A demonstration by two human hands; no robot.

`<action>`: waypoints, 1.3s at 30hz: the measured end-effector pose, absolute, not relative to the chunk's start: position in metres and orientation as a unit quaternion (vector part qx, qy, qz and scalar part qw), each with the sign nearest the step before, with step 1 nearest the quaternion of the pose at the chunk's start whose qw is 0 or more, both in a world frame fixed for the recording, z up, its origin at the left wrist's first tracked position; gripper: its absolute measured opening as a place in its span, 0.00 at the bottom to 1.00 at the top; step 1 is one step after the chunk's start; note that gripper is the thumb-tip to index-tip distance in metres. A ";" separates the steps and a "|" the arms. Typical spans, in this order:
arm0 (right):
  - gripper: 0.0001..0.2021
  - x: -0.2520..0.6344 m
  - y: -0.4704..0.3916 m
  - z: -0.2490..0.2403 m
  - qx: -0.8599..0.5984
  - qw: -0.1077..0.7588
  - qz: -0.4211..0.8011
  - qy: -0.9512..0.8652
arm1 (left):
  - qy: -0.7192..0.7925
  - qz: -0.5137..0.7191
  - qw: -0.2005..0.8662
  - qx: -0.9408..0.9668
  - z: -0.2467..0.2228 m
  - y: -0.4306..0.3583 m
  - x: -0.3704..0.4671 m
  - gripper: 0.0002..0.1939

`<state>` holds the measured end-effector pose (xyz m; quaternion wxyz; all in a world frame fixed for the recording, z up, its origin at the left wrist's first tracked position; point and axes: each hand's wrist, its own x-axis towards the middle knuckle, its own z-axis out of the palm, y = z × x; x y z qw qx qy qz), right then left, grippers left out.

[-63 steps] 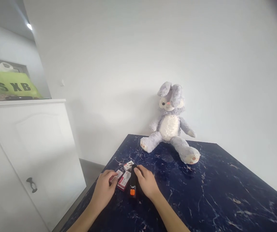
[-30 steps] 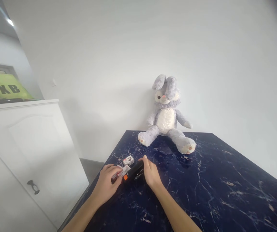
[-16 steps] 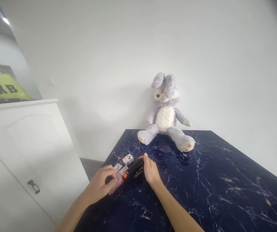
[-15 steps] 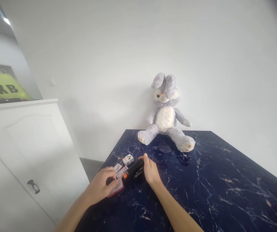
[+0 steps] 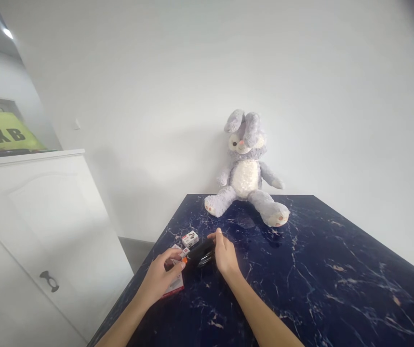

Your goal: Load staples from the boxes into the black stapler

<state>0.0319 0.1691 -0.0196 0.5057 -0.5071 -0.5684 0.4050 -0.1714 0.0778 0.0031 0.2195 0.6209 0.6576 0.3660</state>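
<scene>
My left hand is closed, thumb and fingers curled around a small white-and-red box, which the fingers partly cover. Under that hand lies a flat white-and-red packet. My right hand grips the far right end of a long black object with an orange piece at its left end and a shiny metallic part on its near side. Its exact kind is hard to make out. The left fingertips are close beside the orange piece. Just behind stands another small box with dark pictures on it.
A grey plush rabbit sits at the back of the dark blue marbled table, against the white wall. To the left stands a white cabinet with a dark handle. A yellow-green bag rests on top.
My left hand has moved slightly up and right, from above the flat packet to the small box by the orange piece. More of the flat packet now shows. My right hand stays put.
</scene>
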 end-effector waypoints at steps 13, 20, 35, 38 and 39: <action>0.23 0.068 0.174 -0.022 -0.562 0.551 0.308 -0.534 | 0.683 0.366 0.205 0.598 -0.001 0.080 -0.169 0.17; 0.18 0.079 0.159 -0.025 -0.432 0.433 0.182 -0.770 | 0.662 0.333 0.087 0.666 0.014 0.071 -0.172 0.15; 0.11 0.076 0.155 -0.025 -0.531 0.385 0.004 -0.755 | 0.716 0.265 0.051 0.644 0.000 0.078 -0.200 0.18; 0.11 0.080 0.162 -0.027 -0.574 0.403 0.075 -0.708 | 0.697 0.365 0.096 0.610 0.003 0.080 -0.202 0.20; 0.12 0.081 0.164 -0.028 -0.578 0.417 0.109 -0.693 | 0.689 0.399 0.122 0.592 0.004 0.080 -0.202 0.21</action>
